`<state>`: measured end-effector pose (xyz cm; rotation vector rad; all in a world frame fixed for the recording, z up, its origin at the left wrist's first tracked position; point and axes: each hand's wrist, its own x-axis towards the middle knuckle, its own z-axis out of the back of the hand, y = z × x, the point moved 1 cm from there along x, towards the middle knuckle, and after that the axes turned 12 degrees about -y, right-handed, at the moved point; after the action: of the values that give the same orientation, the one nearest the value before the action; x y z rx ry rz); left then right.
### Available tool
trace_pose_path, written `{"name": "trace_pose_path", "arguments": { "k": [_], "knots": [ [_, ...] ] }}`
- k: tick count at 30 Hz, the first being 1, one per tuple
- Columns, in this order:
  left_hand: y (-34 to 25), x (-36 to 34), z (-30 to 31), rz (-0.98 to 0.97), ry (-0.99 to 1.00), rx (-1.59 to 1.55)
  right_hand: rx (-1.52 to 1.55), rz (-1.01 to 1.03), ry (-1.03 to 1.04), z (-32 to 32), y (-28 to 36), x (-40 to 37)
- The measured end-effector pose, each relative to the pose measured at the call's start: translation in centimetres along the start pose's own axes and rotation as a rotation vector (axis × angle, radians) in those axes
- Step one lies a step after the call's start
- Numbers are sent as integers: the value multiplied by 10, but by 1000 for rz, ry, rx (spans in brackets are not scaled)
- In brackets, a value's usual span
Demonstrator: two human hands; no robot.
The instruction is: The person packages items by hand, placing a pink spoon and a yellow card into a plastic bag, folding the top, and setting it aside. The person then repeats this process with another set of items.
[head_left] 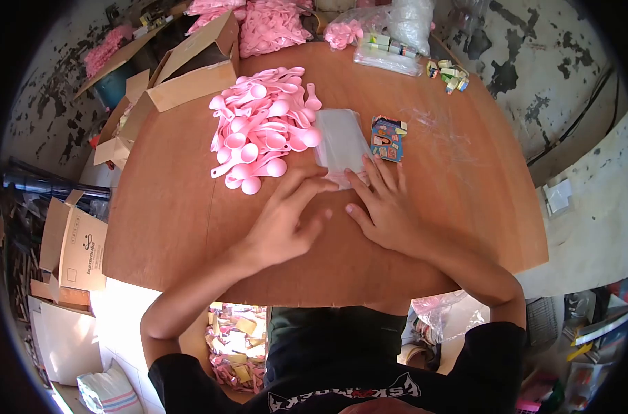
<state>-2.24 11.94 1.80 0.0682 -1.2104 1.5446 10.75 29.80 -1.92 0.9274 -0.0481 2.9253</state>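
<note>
A stack of clear plastic bags lies flat on the brown table in front of me. My left hand is at the near left corner of the bags, fingers bent and thumb apart, with nothing visible in its grasp. Fingers spread, my right hand rests over the near right edge of the bags. Left of the bags is a heap of pink plastic measuring spoons. A small stack of printed blue cards sits just beyond my right fingertips.
An open cardboard box stands at the table's back left. Bags of pink pieces are along the back edge. Toward the back right lie a packet of clear bags and several small boxes. Below the table is a container of packed pieces.
</note>
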Motion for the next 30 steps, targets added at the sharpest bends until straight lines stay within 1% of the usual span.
{"name": "trace_pose_path", "arguments": {
  "k": [1, 3, 5, 6, 7, 9, 11, 12, 14, 15, 16, 17, 18, 19, 20, 21, 22, 24, 26, 27, 28, 30],
  "knots": [
    [17, 8, -14, 42, -30, -18, -4, 12, -6, -2, 0, 0],
    [41, 23, -31, 16, -95, -4, 60, -58, 61, -8, -5, -2],
    [55, 31, -43, -9, -204, -17, 69, -66, 44, -7, -5, -2],
    [58, 32, -45, -10, -209, -25, 91, -83, 25, -7, -7, -2],
    [61, 30, -46, 12, -206, -27, 86, -82, 30, -6, -9, -2],
    [64, 28, -49, 48, -195, -29, 196, -146, -32, -6, -10, -2],
    [60, 28, -47, -79, -102, 96, 251, -154, -43, -6, -14, -4],
    [58, 29, -46, -71, -90, 106, 294, -153, -66, -6, -16, -4],
    [53, 29, -50, -190, 39, 257, 359, -166, -80, -8, -17, -4],
    [55, 29, -52, -157, 97, 275, 373, -169, -101, -9, -19, -5],
    [55, 28, -52, -151, 101, 272, 385, -172, -121, -8, -20, -5],
    [53, 29, -51, -112, 58, 269, 386, -177, -116, -7, -20, -6],
    [52, 30, -51, -76, 15, 266, 466, -155, -80, -7, -20, -6],
    [53, 30, -52, -75, 21, 263, 546, -133, -47, -5, -19, -6],
    [54, 29, -51, -106, -76, 232, 546, -141, -47, -1, -19, -4],
    [54, 29, -50, -136, -172, 201, 526, -10, -6, 4, -17, -2],
    [53, 29, -49, -136, -164, 198, 505, 120, 33, 8, -15, -1],
    [48, 30, -45, -302, -118, 350, 559, 141, 19, 11, -14, -2],
    [52, 28, -46, -309, -109, 315, 758, 103, 19, 9, -21, -4],
    [54, 26, -46, -317, -104, 280, 752, 24, -50, 9, -26, -3],
    [56, 25, -45, -319, -100, 276, 750, 19, -51, 5, -31, -3],
    [59, 26, -43, -215, -193, 132, 772, -355, -257, -5, -46, -5]
  ]
}}
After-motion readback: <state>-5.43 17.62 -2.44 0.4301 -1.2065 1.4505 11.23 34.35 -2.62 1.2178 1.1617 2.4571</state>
